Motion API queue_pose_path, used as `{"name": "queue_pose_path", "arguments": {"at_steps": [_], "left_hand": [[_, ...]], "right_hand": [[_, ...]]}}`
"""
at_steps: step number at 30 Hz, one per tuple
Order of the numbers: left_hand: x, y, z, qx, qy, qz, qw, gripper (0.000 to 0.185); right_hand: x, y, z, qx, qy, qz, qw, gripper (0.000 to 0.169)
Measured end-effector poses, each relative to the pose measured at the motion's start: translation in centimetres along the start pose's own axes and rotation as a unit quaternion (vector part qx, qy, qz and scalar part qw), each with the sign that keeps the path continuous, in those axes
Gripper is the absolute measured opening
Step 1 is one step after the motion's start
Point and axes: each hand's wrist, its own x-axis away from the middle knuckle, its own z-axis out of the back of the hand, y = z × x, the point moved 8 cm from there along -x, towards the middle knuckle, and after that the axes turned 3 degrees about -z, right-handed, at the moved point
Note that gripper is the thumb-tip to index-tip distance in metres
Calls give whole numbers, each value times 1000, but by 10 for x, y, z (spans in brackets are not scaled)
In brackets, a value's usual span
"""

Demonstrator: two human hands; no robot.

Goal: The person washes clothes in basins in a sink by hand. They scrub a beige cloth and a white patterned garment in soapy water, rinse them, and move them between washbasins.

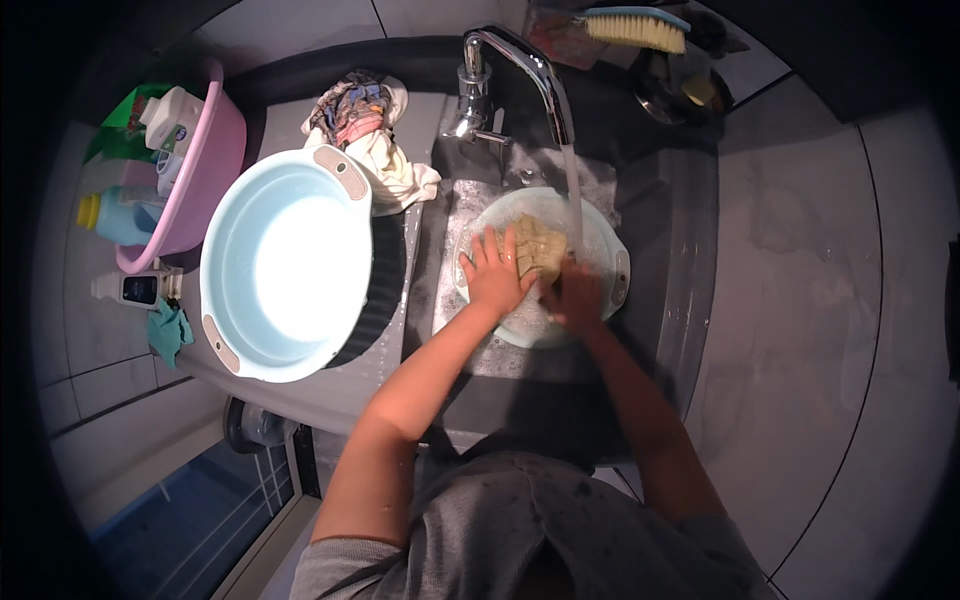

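Observation:
A pale blue basin (pixel 523 201) of sudsy water stands in the dark sink, under the running chrome faucet (pixel 540 67). In it lies a bunched yellowish-tan cloth (pixel 541 240). My left hand (pixel 496 277) is spread flat on the left side of that cloth, fingers apart and pointing away from me. On the right, my right hand (pixel 579 296) is at the cloth's edge, next to the falling water. Its fingers are in shadow and partly hidden, so their hold on the cloth cannot be made out.
Left of the sink, a second light blue basin (pixel 232 255) sits tilted on the ribbed drainboard, against crumpled clothes (pixel 367 142). A pink tub (pixel 196 180) holds several bottles. A scrub brush (pixel 637 28) and a metal bowl (pixel 664 94) are at the back right.

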Motion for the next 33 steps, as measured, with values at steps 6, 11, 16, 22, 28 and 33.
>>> {"name": "queue_pose_path", "arguments": {"at_steps": [6,11,16,22,28,33], "left_hand": [[-1,-4,-88,-384,-251,-94,884,61],[-34,-42,-160,-100,-201,52,973,55],[-26,-21,-86,43,-368,-39,928,68],[-7,10,31,417,-188,-177,871,92],[22,14,51,711,-199,-86,669,69],[21,32,43,878,-174,86,437,50]], "right_hand": [[23,29,-84,-18,-62,-120,991,63],[43,77,-143,-222,-78,-203,950,61],[-17,38,-35,-327,-197,-127,915,34],[-72,-26,142,-534,-155,-90,826,15],[-79,-55,249,-684,-15,-90,723,25],[-78,-29,205,-518,123,-72,843,32]]}}
